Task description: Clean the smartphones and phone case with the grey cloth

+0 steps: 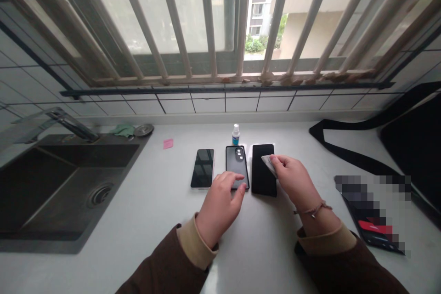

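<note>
On the white counter three dark flat items lie side by side. The left one is a phone [202, 168] with a glossy screen. In the middle is a phone case [236, 165] with a camera cutout or camera lenses at its top. The right one is a plain black rectangular item [259, 177]. My left hand [223, 200] is over the lower part of the middle item, thumb and fingers apart, holding nothing. Between its thumb and fingers, my right hand [292, 177] pinches a small whitish cloth [268, 163] over the right item's upper right side.
A small white and blue bottle [235, 135] stands behind the middle item. A pink slip [168, 143] lies to its left. The sink [77, 193] is at left, a black strap [358, 156] and a partly pixelated item [375, 226] at right.
</note>
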Available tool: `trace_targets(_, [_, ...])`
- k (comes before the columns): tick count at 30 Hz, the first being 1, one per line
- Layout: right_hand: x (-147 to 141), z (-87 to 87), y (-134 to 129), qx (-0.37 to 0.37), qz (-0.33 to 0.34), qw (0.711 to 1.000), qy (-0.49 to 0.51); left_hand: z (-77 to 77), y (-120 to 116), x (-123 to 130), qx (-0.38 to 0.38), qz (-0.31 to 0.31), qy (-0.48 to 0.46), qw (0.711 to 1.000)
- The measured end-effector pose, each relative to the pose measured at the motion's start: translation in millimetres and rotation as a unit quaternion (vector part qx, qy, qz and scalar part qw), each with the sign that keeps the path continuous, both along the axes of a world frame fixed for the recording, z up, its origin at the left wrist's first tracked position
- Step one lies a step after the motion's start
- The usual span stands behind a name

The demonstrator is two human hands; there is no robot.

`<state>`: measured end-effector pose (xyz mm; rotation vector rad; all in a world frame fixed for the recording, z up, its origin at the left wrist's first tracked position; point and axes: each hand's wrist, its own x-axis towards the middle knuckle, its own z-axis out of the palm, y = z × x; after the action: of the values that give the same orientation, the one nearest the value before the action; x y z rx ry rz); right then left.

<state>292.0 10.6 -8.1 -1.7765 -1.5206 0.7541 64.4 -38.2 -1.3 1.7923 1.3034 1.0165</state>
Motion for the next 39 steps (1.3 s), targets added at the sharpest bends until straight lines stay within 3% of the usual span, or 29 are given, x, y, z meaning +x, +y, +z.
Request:
trace_targets(4, [8, -7.9, 8, -0.017, 0.002, 1.000, -0.013, -6.5, 0, 0, 0.071, -0.037, 0.075, 0.994])
trace_targets(12, [7, -19.0, 13, -0.030, 0.028, 0.998, -0.043, -10.9, 0, -1, 0.092, -0.076, 0.131, 0.984])
trace_targets(18, [4, -20.4, 13, -0.023, 0.030, 0.996, -0.082, -21.9, -3, 7, 0.142, -0.182, 0.247, 0.941])
trace_targets(28, [-7, -30.0, 12, 0.021, 0.011, 0.986, -0.166, -22.8, -5, 19, 0.139, -0.170, 0.289, 0.932])
trace_targets(39, [-3, -24.9, 9, 0.032, 0.008, 0.977, -0.210, -23.2, -7, 21, 0.147, -0.173, 0.304, 0.925])
